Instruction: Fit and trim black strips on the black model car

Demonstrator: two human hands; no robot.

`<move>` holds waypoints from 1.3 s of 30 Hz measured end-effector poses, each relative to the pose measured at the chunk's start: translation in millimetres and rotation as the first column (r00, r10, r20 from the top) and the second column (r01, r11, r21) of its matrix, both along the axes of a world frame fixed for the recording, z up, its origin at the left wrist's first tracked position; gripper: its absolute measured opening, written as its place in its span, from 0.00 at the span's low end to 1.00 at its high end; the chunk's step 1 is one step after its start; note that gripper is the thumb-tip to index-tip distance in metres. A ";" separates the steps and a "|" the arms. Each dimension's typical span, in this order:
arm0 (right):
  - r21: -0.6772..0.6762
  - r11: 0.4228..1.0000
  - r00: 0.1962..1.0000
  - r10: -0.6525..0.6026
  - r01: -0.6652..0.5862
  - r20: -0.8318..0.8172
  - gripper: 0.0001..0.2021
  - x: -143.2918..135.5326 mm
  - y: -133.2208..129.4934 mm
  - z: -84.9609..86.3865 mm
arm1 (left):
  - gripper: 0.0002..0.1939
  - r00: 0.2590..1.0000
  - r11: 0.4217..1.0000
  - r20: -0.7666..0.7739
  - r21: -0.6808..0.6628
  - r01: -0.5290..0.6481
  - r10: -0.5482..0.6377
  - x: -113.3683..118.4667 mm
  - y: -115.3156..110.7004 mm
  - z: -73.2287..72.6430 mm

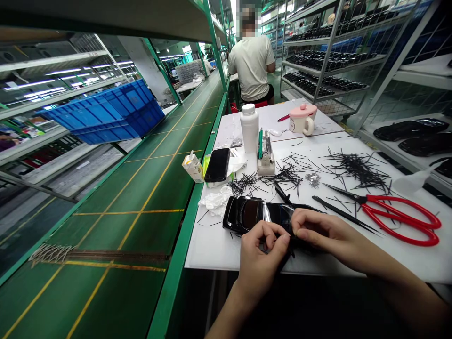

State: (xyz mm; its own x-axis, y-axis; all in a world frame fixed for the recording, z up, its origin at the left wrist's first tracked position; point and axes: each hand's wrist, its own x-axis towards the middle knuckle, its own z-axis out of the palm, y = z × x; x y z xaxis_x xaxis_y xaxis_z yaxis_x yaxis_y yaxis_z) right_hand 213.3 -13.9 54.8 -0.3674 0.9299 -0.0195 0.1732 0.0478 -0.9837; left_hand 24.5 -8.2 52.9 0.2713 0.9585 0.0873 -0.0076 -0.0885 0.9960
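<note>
A glossy black model car lies on the white table, its near side partly covered by my hands. My left hand is curled in front of it, thumb and fingers pinched together. Close beside it, my right hand also pinches at the car's near side. Whatever sits between the fingertips is too small to make out. Black tweezers and red-handled scissors lie to the right of the car. Thin black strips are scattered behind it, near a small pile of silvery bits.
Left of the table runs a green conveyor belt with a blue crate beyond it. A phone, drink carton, white bottle, tool holder and lidded mug stand behind. Racks hold black car bodies; a person sits ahead.
</note>
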 end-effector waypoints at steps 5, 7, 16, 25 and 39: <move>-0.010 1.000 1.000 0.017 -0.017 -0.007 0.15 -0.2 0.3 -1.0 | 0.19 1.000 1.000 0.013 -0.002 0.007 -0.007 0.1 0.0 -0.6; -0.015 1.000 1.000 0.016 -0.016 -0.021 0.14 -1.3 -0.4 1.1 | 0.19 1.000 1.000 0.007 -0.005 0.002 -0.002 0.1 -0.2 -0.5; -0.028 0.999 0.999 0.037 -0.038 -0.030 0.14 0.0 -0.1 -0.6 | 0.19 1.000 1.000 0.026 -0.012 0.006 -0.006 0.5 -1.0 -0.2; -0.024 0.999 0.997 0.035 -0.036 -0.064 0.13 0.0 -0.3 -2.0 | 0.19 0.999 1.000 0.042 -0.020 0.013 -0.012 -0.2 0.0 -1.6; -0.015 0.998 0.997 0.052 -0.053 -0.052 0.12 -2.4 1.3 -2.7 | 0.19 0.999 1.000 0.048 -0.022 0.013 -0.012 0.7 -1.1 0.6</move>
State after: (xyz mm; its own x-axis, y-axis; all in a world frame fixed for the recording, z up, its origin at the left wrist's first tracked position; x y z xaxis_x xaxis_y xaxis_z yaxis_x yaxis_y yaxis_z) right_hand 210.9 -12.6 52.1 -0.4166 0.9090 -0.0145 0.1196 0.0390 -0.9921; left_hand 25.2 -9.3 53.5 0.2790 0.9570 0.0790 -0.0557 -0.0660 0.9963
